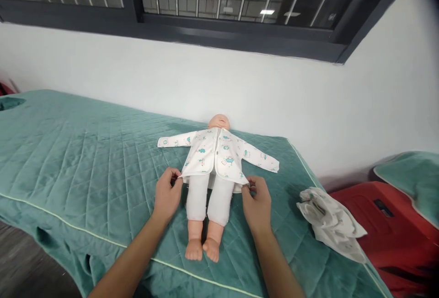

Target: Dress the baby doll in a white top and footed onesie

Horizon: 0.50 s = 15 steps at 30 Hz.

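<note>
A baby doll (195, 247) lies on its back on a green quilted cover, feet towards me. It wears a white printed baby jacket (228, 154) with both sleeves spread out sideways; the doll's hands are hidden inside them. White cloth wraps its upper legs, while the lower legs and feet are bare. My left hand (168, 193) pinches the jacket's lower corner on the left. At the opposite lower corner, my right hand (256, 203) grips the hem between thumb and fingers.
The green quilted cover (103, 165) spreads over the bed against a white wall (206, 78). Crumpled white cloth (331, 224) lies at the right edge, beside a red plastic chair (377, 224). A dark-framed window (233, 32) with bars is above.
</note>
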Motion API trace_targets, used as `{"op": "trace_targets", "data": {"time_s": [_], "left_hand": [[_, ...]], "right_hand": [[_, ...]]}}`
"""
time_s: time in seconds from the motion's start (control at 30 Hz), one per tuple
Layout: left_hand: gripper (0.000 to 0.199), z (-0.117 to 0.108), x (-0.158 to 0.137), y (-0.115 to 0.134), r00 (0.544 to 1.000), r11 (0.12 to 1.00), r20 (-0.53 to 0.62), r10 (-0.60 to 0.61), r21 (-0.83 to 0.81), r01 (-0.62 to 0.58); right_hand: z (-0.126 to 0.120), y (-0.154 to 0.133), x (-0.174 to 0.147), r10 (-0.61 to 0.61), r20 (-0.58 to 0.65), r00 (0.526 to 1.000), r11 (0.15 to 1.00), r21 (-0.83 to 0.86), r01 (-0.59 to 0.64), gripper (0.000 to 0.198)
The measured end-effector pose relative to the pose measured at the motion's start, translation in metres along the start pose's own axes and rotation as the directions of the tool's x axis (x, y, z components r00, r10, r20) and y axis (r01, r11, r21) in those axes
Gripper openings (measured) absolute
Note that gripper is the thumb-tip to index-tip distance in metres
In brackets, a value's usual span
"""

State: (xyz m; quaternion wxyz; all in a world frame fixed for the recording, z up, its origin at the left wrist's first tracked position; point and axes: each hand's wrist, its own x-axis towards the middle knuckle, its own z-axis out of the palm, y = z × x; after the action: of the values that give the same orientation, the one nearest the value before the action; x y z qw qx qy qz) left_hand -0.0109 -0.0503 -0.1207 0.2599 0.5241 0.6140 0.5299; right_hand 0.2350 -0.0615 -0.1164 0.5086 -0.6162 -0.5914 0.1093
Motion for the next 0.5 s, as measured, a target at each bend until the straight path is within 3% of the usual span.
{"op": "trace_targets", "data": {"time_s": [0.1, 0.2, 0.3, 0.43, 0.5], "left_hand": [[0.007, 0.001, 0.000, -0.002, 1.000, 1.000, -0.014, 0.003, 0.025, -0.003], [0.007, 0.001, 0.000, -0.003, 0.998, 0.998, 0.031, 0.061, 0.024, -0.062], [0.007, 0.000, 0.000, -0.005, 0.992, 0.993, 0.047, 0.121, -0.011, -0.121], [0.010, 0.003, 0.009, -0.007, 0.999, 0.984, 0.039, 0.031, -0.175, -0.024], [0.021, 0.008, 0.020, -0.006, 0.994, 0.937, 0.089, -0.061, -0.338, 0.088]], "right_hand": [[0.000, -0.001, -0.001, 0.031, 0.017, 0.999, 0.999, 0.033, -0.032, 0.012], [-0.001, -0.003, -0.001, -0.014, 0.030, 0.999, 0.994, 0.105, 0.011, 0.018], [-0.002, 0.002, 0.000, 0.033, 0.022, 0.999, 0.954, 0.297, -0.038, 0.023], [-0.001, 0.015, 0.010, 0.286, 0.107, 0.952, 0.742, 0.604, -0.291, 0.021], [0.003, 0.019, 0.023, 0.295, 0.194, 0.936, 0.652, 0.676, -0.345, 0.019]]}}
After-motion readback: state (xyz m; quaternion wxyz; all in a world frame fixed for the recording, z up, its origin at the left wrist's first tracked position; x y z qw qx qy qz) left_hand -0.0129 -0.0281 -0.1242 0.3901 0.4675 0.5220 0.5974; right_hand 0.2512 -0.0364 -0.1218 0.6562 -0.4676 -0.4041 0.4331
